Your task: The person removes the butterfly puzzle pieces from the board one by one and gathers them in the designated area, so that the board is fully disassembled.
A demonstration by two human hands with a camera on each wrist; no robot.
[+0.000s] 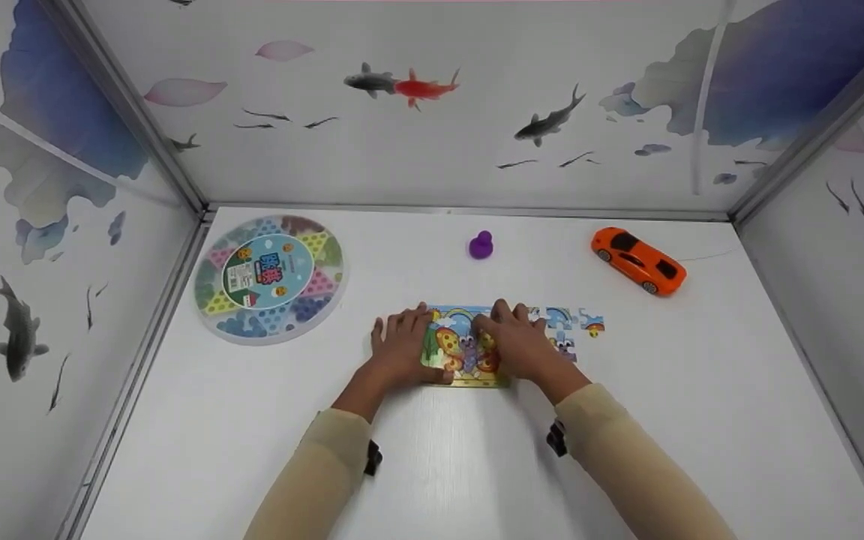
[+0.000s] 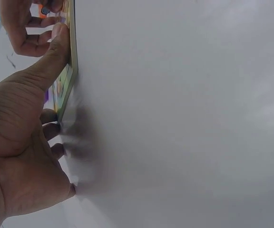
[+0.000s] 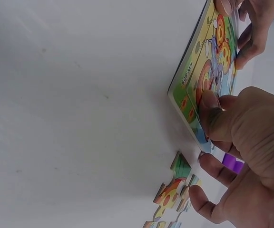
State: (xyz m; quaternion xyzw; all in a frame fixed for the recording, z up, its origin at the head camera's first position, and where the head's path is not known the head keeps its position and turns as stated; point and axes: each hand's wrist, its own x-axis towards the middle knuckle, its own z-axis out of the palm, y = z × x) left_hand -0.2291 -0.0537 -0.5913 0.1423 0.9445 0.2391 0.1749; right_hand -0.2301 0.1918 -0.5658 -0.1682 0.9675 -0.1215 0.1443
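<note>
A jigsaw puzzle board (image 1: 469,382) with a butterfly picture lies in the middle of the table. My left hand (image 1: 402,349) holds its left end, the thumb on the near edge and a finger at the far corner. In the left wrist view that thumb (image 2: 56,52) lies along the board's rim. My right hand (image 1: 526,341) is bent over the right part of the board. In the right wrist view its thumb (image 3: 210,114) touches the picture beside the index finger; whether a piece is between them is hidden. Several joined puzzle pieces (image 3: 170,194) lie close by, partly behind this hand.
One puzzle piece (image 1: 592,322) lies apart on the right. Behind the board stands a purple knobbed object (image 1: 481,245). An orange toy car (image 1: 638,261) sits at the back right, a round Chinese checkers set (image 1: 267,277) at the back left. Printed walls enclose the white table.
</note>
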